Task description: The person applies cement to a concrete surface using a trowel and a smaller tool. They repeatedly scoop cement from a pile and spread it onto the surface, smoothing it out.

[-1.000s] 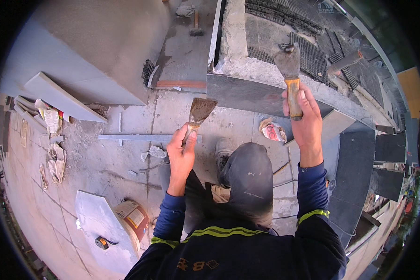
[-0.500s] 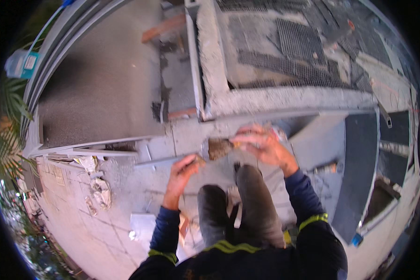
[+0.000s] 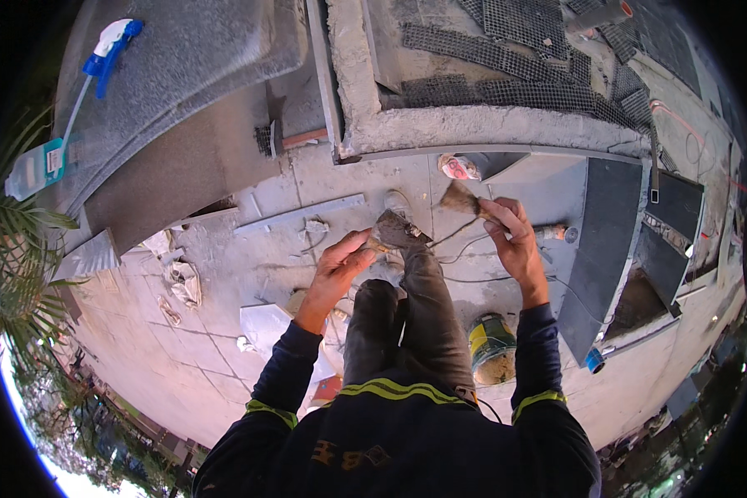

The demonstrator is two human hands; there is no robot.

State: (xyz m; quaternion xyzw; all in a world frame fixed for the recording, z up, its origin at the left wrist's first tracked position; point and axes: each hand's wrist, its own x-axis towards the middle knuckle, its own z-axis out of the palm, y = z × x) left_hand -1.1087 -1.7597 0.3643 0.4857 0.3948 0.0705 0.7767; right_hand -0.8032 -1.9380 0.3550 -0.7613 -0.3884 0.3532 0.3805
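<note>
My left hand (image 3: 337,272) is closed round the handle of a putty knife (image 3: 397,230), its wide blade coated in brownish-grey residue and pointing away to the right. A second putty knife (image 3: 458,200), also dirty, is gripped by its handle in my right hand (image 3: 516,239). Its blade points left. Both tools are held above the floor over my knees, their blades apart. A shoe (image 3: 398,202) shows just beyond the left blade.
Beside my right arm stands a bucket (image 3: 491,344) of sandy material. A power tool (image 3: 554,233) with a cable lies on the floor. Ahead is a rough concrete curb (image 3: 490,129) with black mesh strips (image 3: 498,54). A spray bottle (image 3: 37,170) sits far left; a grey strip (image 3: 300,213) lies ahead.
My hands have moved apart, and the two putty knives, close together before, are now separated. The view has shifted, bringing the bucket and the whole spray bottle into sight.
</note>
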